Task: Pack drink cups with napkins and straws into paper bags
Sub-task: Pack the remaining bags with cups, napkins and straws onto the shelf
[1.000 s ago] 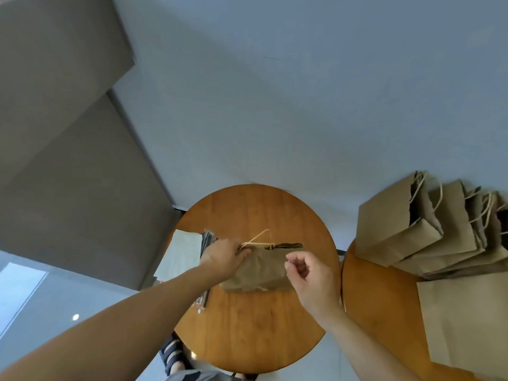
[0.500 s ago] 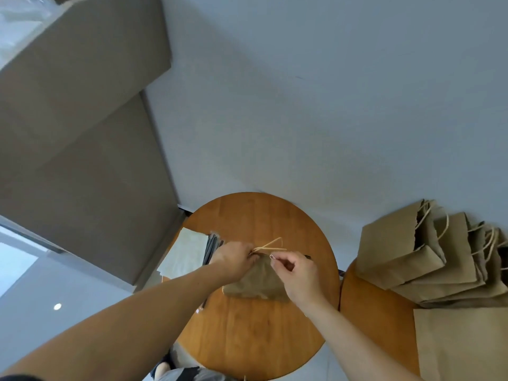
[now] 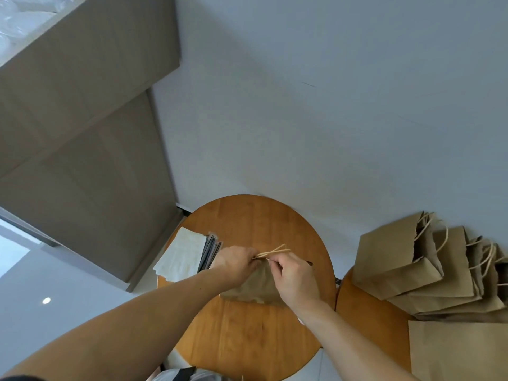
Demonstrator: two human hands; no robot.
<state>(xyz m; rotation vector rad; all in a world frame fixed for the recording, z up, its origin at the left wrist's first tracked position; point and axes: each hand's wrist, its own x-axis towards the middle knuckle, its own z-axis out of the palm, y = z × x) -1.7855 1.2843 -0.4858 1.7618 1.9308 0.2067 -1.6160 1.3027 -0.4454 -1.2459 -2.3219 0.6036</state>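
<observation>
L hand & R hand: fingers pinch paper bag top at handles; bag btwn hands.

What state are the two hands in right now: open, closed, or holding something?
Left hand: closed, gripping the paper bag's top edge.
Right hand: closed, pinching the same bag by its handles.

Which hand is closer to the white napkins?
Left. The left hand grips the top of the paper bag just right of the white napkins, only the dark straws between; the right hand pinches the bag farther right.
</observation>
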